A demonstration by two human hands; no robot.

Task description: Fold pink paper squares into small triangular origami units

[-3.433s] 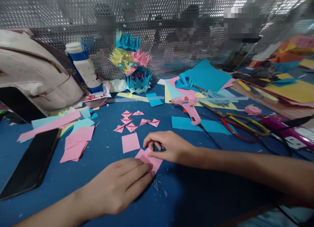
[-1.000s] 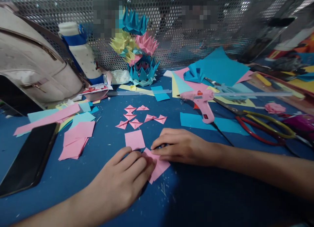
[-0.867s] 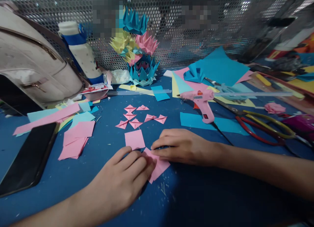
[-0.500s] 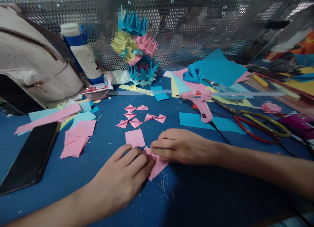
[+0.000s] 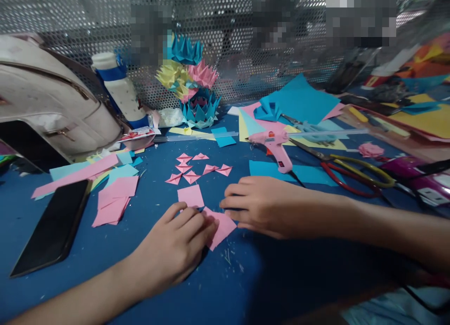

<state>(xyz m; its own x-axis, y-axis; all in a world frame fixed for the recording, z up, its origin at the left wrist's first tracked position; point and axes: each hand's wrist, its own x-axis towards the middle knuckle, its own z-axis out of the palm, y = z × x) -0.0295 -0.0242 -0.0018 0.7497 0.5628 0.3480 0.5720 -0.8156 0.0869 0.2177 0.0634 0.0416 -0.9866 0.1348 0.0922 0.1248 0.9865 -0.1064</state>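
Observation:
A pink paper piece (image 5: 222, 226) lies at a slant on the blue table, its left part under the fingertips of my left hand (image 5: 183, 240). Those fingers are bent, thumb and fingertips on the paper. My right hand (image 5: 258, 205) is at the paper's right edge, fingers slightly curled and a little apart, holding nothing visible. Just above my left hand a pink square (image 5: 191, 195) lies flat. Farther back sit several small folded pink pieces (image 5: 183, 167). To the left is a stack of pink squares (image 5: 114, 203).
A black phone (image 5: 52, 229) lies at the left. Past my right hand are a pink glue gun (image 5: 276, 147), a blue strip (image 5: 298, 173) and scissors (image 5: 358, 175). Folded paper flowers (image 5: 200, 109), a bottle (image 5: 121, 93) and a bag (image 5: 59, 95) stand behind.
My right hand has come off the pink paper and moved slightly right, its fingers spreading a little. My left hand stays on the paper. The whole view has shifted slightly.

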